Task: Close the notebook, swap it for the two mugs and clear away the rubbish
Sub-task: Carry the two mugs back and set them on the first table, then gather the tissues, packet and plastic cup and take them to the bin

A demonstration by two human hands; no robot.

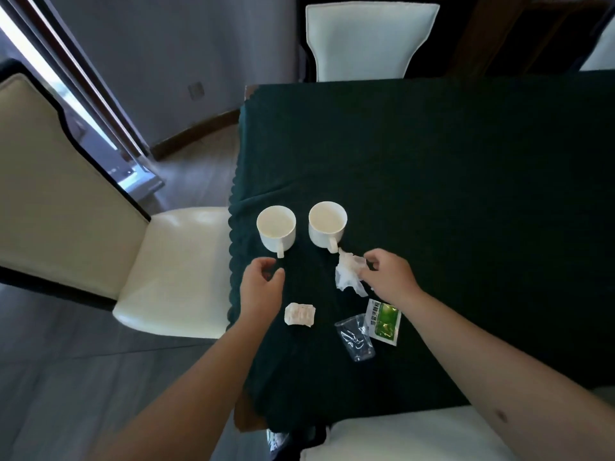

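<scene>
Two white mugs stand side by side near the table's left edge, the left mug (276,228) and the right mug (327,225), handles toward me. My left hand (261,287) hovers just below the left mug's handle, fingers loosely curled, holding nothing. My right hand (387,277) pinches a crumpled white tissue (347,271) lying below the right mug. Nearer to me lie a small crumpled wrapper (299,314), a crushed clear plastic cup (355,337) and a green sachet (384,322). No notebook is in view.
A dark green cloth (449,181) covers the table. A cream chair (173,261) stands at the left side, another chair (369,41) at the far end, and a cream seat (409,434) just below me. Grey floor lies to the left.
</scene>
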